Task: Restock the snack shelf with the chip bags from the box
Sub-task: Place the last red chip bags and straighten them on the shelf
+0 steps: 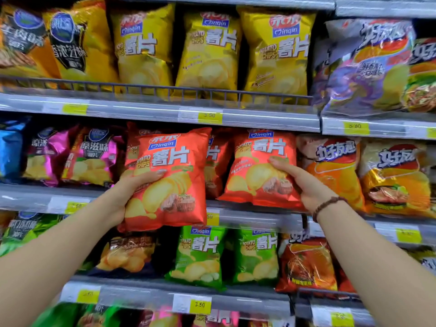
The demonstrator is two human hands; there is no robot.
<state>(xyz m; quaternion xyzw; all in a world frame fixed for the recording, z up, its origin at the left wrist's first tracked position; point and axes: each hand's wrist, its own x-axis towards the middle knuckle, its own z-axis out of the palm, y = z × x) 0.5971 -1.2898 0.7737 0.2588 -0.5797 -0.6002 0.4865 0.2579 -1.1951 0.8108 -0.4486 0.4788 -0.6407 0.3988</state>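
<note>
My left hand grips a red chip bag by its left edge and holds it upright in front of the middle shelf. My right hand, with a bead bracelet at the wrist, clasps the right side of a second red chip bag that stands on that shelf. More red bags stand behind, between the two. The box is not in view.
Yellow chip bags fill the shelf above behind a wire rail. Green bags stand on the shelf below. Pink bags sit left of the red ones, orange bags to the right. Yellow price tags line the shelf edges.
</note>
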